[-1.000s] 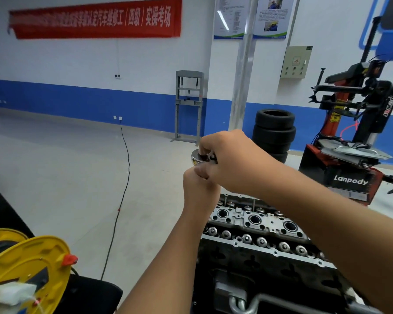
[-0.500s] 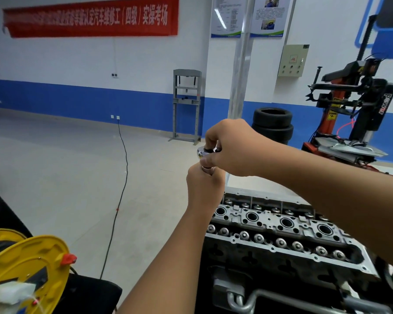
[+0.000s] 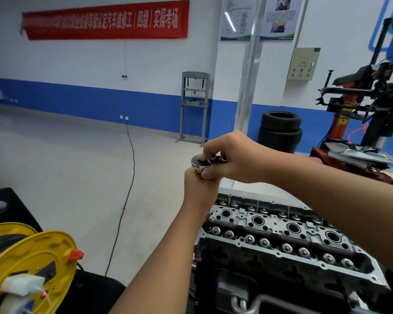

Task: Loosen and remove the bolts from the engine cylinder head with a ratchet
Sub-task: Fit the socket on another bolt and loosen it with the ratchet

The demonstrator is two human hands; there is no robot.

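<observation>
Hands meet above the cylinder head [image 3: 281, 225]: right hand [image 3: 232, 157] still pinches the ratchet [image 3: 199, 165], left hand [image 3: 200, 189] gripping beneath it, unchanged.

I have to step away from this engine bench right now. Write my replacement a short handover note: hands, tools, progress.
Right hand: grips the chrome ratchet head from above, fingers curled round it.
Left hand: just below it, grip closed round something under the ratchet head; what it holds is hidden.
Both are held up in the air above the near-left end of the cylinder head, not on a bolt.
Done: cannot tell; no removed bolts are in view.
Left: seat the ratchet on the head bolts, loosen them, lift them out.
</observation>
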